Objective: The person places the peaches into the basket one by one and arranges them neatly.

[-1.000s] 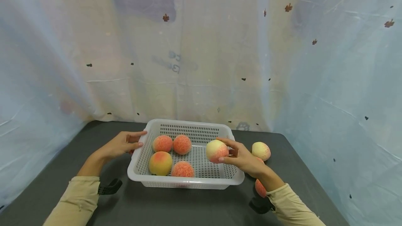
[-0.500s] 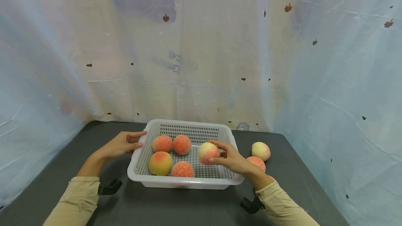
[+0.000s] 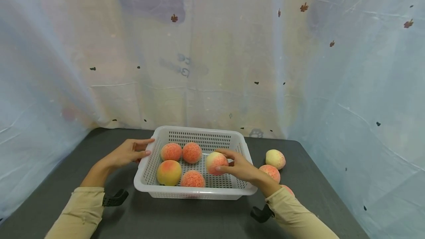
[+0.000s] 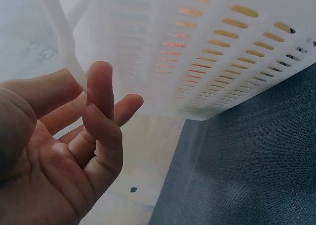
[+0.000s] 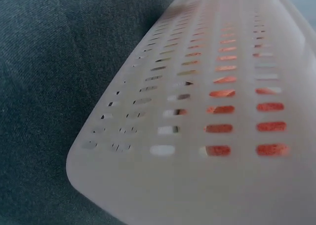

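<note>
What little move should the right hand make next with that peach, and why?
Probably ease the peach down and let go: the right hand holds it over an open part of the basket, to the right of four other fruits. Whether it touches the bottom, I can't tell.

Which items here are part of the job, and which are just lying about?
Job:
- basket
- held fruit
- right hand, left hand
- four fruits inside
- probably three fruits outside, at right

Just there:
- table
- sheet
- black wrist gear
</note>
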`<state>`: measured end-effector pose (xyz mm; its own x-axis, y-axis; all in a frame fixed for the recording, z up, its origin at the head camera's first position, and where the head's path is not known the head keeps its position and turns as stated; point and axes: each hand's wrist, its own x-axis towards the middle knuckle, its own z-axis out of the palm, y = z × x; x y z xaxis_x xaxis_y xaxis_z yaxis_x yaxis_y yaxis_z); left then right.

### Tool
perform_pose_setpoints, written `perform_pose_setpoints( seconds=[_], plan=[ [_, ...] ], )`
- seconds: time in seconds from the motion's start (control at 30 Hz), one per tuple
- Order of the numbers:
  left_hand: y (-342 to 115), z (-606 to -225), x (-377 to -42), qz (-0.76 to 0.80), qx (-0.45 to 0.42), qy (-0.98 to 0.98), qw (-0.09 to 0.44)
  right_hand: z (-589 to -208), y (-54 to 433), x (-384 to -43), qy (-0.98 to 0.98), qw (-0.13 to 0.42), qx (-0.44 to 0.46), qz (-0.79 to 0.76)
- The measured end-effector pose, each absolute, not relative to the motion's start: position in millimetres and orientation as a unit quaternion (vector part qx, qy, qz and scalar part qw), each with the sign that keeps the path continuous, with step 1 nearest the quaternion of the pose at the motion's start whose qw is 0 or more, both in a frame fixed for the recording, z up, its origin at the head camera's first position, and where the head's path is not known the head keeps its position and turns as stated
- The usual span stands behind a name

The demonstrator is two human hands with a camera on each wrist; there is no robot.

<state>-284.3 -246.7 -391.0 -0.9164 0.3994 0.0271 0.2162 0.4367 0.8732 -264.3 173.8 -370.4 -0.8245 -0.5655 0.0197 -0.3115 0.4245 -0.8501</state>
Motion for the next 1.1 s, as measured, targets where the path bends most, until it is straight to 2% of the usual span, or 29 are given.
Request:
perform_pose_setpoints(
  seconds=[0.27,0.9,1.1],
  plan=[
    [-247,-392,-285,0.499,0.182,0.843,0.091,-376,161,-272,0.842,0.134,-0.266,-0.450],
    [-246,-392,-286,0.493,0.181,0.847,0.087,-386,140,-279,0.872,0.137,-0.175,-0.435],
    [-246,-390,-284,0.495,0.182,0.845,0.089,-388,139,-279,0.854,0.185,-0.189,-0.448]
  ],
)
